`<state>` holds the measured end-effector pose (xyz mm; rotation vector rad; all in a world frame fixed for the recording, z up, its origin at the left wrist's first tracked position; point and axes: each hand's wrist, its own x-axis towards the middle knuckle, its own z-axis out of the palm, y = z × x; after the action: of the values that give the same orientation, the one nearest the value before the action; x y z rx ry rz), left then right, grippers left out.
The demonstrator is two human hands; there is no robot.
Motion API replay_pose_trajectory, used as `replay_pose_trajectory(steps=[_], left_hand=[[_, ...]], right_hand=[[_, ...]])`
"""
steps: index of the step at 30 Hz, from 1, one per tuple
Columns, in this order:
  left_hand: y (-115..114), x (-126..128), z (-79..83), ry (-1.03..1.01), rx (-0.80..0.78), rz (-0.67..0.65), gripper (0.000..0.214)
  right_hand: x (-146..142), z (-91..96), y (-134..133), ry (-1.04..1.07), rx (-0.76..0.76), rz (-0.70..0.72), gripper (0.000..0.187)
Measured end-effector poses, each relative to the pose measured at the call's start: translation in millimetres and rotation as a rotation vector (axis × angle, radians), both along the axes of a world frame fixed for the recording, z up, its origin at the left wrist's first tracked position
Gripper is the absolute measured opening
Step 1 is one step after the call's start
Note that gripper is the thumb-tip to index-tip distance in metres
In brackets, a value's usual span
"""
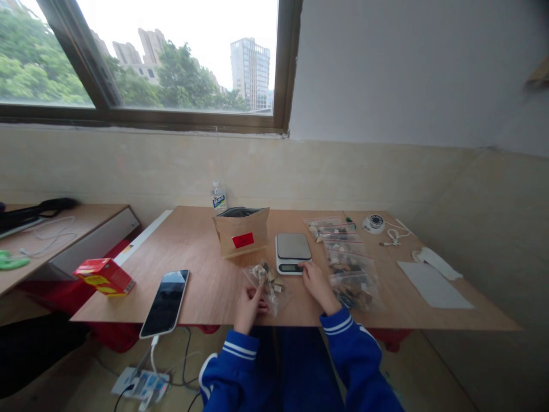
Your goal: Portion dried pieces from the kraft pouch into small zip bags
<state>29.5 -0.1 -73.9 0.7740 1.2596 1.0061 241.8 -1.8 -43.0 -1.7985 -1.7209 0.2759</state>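
Observation:
My left hand [250,308] grips the near left edge of a clear plastic bag [271,289] of small pale and brown pieces, thumb on top and fingers curled at its side. The bag lies on the table by the near edge. My right hand [316,281] holds nothing; a fingertip touches the front panel of a white kitchen scale [293,249], right of its dark display. Nothing rests on the scale's metal plate. Behind the bag stands an open brown paper pouch [243,233] with a red label.
Several filled clear bags [349,263] lie right of the scale. Farther right are a white dome camera [373,224] and a white sheet [434,284]. A phone [166,302] on a cable and a red box [105,277] sit left. A bottle [218,197] stands behind.

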Motion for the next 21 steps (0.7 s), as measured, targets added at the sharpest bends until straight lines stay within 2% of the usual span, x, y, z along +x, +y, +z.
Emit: replay_pose_trajectory(steps=[4, 7, 11, 17, 21], left_hand=[[2, -1, 2.4, 0.006, 0.079, -0.057, 0.041], [0, -4, 6.4, -0.021, 0.185, -0.028, 0.044], [-2, -8, 15.1, -0.030, 0.229, -0.063, 0.047], [-3, -5, 23.7, -0.053, 0.212, -0.051, 0.051], [-7, 0, 32.3, -0.065, 0.236, -0.092, 0.048]], right_hand=[[4, -7.9, -1, -0.070, -0.070, -0.041, 0.033], [0, -4.2, -4, -0.160, -0.166, -0.075, 0.035], [-2, 1.9, -4, -0.199, -0.257, -0.123, 0.035], [1, 10.5, -5, -0.155, -0.250, -0.113, 0.032], [-31, 34.3, -17, -0.059, -0.152, -0.143, 0.033]])
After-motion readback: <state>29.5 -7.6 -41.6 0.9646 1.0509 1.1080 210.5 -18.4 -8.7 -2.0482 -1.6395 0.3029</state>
